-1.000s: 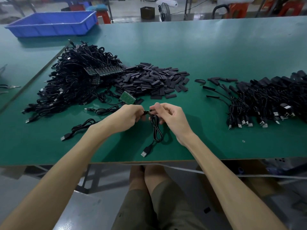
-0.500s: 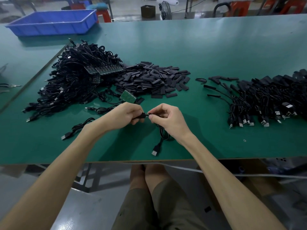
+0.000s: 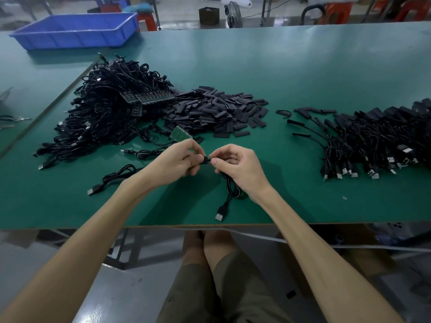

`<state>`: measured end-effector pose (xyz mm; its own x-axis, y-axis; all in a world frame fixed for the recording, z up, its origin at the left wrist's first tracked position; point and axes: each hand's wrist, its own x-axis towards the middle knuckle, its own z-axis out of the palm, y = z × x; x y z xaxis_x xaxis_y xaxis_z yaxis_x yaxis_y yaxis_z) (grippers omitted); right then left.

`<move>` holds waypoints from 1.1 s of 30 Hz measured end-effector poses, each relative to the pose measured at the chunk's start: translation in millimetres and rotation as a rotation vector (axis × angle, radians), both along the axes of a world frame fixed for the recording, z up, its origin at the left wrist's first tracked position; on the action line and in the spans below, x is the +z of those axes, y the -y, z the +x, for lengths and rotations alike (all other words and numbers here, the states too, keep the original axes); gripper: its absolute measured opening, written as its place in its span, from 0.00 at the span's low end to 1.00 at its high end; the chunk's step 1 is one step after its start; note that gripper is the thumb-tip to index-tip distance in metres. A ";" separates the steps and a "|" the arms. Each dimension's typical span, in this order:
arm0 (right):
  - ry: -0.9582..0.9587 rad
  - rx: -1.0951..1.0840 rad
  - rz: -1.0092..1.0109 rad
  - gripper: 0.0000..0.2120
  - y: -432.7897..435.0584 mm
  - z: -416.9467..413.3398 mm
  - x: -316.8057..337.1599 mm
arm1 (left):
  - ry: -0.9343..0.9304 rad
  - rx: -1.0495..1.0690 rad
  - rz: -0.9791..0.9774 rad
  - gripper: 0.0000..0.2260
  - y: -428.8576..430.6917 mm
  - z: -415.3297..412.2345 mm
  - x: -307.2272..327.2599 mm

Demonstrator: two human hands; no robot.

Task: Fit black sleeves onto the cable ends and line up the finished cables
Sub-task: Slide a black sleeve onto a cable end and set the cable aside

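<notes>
- A black sleeve (image 3: 206,159) is pinched between the thumb and curled fingers of the left grip (image 3: 177,160), above the near middle of the green tabletop (image 3: 279,73).
- The cable (image 3: 229,187) is held at its end by the thumb and forefinger of the right grip (image 3: 240,169), right at the sleeve's mouth; the other fingers are curled.
- The rest of that cable is looped under the right grip, and its USB plug (image 3: 219,215) is laid by the near edge.
- A heap of loose sleeves (image 3: 214,113) is seen behind the hands, touched on its left by a tangled heap of cables (image 3: 109,113).
- A small green circuit board (image 3: 180,134) is seen just behind the left grip.
- The finished cables (image 3: 373,145) are lined up at the right, plugs towards the near edge, well apart from the hands.
- A blue bin (image 3: 77,31) is set at the far left.
</notes>
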<state>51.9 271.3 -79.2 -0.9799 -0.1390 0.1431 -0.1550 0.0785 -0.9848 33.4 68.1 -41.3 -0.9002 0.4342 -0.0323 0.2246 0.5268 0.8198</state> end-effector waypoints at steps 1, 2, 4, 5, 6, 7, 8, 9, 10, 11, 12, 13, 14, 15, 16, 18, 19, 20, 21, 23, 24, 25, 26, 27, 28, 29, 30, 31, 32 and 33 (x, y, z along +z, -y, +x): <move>0.002 0.000 -0.007 0.03 0.0 0.1 0.0 | 0.016 0.002 0.022 0.03 0.3 0.2 -1.1; 0.004 0.003 -0.015 0.03 -0.2 0.3 0.1 | 0.026 0.004 0.040 0.03 0.7 0.5 -2.0; 0.007 0.008 -0.029 0.03 -0.5 1.0 0.4 | 0.036 0.005 0.063 0.03 1.3 1.3 -3.9; 0.008 0.010 -0.033 0.03 -0.8 1.1 0.5 | 0.040 0.005 0.069 0.03 1.5 1.6 -5.0; 0.009 0.013 -0.034 0.03 -0.6 1.4 0.3 | 0.043 0.006 0.077 0.03 2.0 2.2 -6.6; 0.010 0.016 -0.033 0.03 -0.7 1.5 0.4 | 0.046 0.011 0.087 0.03 2.4 2.5 -8.3; 0.009 0.017 -0.032 0.03 -0.5 1.8 0.4 | 0.046 0.021 0.101 0.04 2.6 2.5 -10.1; 0.009 0.019 -0.034 0.04 -0.3 2.0 0.5 | 0.042 0.032 0.117 0.04 3.1 2.7 -11.9; 0.010 0.020 -0.038 0.04 -0.2 2.1 0.6 | 0.036 0.040 0.133 0.05 3.2 2.9 -13.6; 0.013 0.020 -0.042 0.04 -0.4 2.5 0.6 | 0.030 0.044 0.149 0.06 3.1 3.5 -15.4; 0.015 0.020 -0.044 0.04 -0.8 2.8 0.6 | 0.024 0.046 0.164 0.06 2.9 4.2 -17.0; 0.016 0.020 -0.044 0.04 -1.0 2.9 0.6 | 0.015 0.047 0.176 0.07 2.8 4.7 -18.4; 0.018 0.021 -0.043 0.04 -1.3 3.3 0.3 | 0.004 0.049 0.186 0.07 2.7 5.3 -20.0; 0.020 0.021 -0.042 0.04 -1.6 3.5 0.2 | -0.011 0.053 0.193 0.07 2.6 5.9 -21.4; 0.022 0.020 -0.040 0.04 -1.6 3.6 0.2 | -0.025 0.056 0.199 0.07 2.6 6.2 -22.7; 0.030 0.015 -0.035 0.03 -1.2 3.9 0.2 | -0.046 0.053 0.211 0.07 2.3 6.5 -24.7; 0.035 0.009 -0.029 0.03 -1.0 3.9 0.1 | -0.055 0.043 0.216 0.06 2.2 6.7 -25.5; 0.039 0.003 -0.023 0.03 -0.7 3.9 0.0 | -0.065 0.033 0.217 0.06 2.1 6.9 -26.1; 0.042 -0.004 -0.019 0.03 -0.5 4.0 0.0 | -0.080 0.024 0.211 0.05 2.6 7.1 -26.2; 0.047 -0.015 -0.011 0.03 0.0 3.8 -0.1 | -0.145 0.018 0.153 0.05 4.7 6.1 -25.2; 0.050 -0.021 -0.006 0.02 0.4 3.6 -0.2 | -0.200 0.021 0.094 0.06 6.3 5.1 -23.7; 0.052 -0.025 0.000 0.02 0.4 3.5 -0.3 | -0.264 0.021 0.023 0.07 7.5 4.5 -21.7; 0.053 -0.028 0.005 0.03 0.9 3.3 0.0 | -0.334 0.014 -0.047 0.07 8.5 4.2 -18.8; 0.053 -0.030 0.010 0.03 1.3 3.1 0.4 | -0.408 -0.004 -0.110 0.08 9.0 4.4 -15.5; 0.053 -0.031 0.014 0.03 1.4 2.9 0.6 | -0.484 -0.030 -0.171 0.08 8.8 4.7 -12.8; 0.053 -0.032 0.015 0.03 1.3 2.9 0.6 | -0.556 -0.061 -0.228 0.08 8.5 5.2 -10.6; 0.054 -0.032 0.012 0.03 1.0 2.9 0.7 | -0.614 -0.086 -0.276 0.09 7.9 6.1 -9.2; 0.055 -0.033 0.010 0.03 0.6 2.8 0.9 | -0.655 -0.102 -0.309 0.10 7.4 7.1 -8.1; 0.056 -0.034 0.010 0.03 0.1 2.4 1.1 | -0.683 -0.110 -0.326 0.10 6.8 8.0 -6.8; 0.057 -0.033 0.013 0.03 -0.5 2.2 1.3 | -0.706 -0.115 -0.330 0.10 6.4 9.0 -5.8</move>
<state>54.1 271.7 -77.9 -0.9905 -0.1076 0.0856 -0.0960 0.0953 -0.9908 42.4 61.7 -47.1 -0.7058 0.5933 0.3872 0.7019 0.6598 0.2684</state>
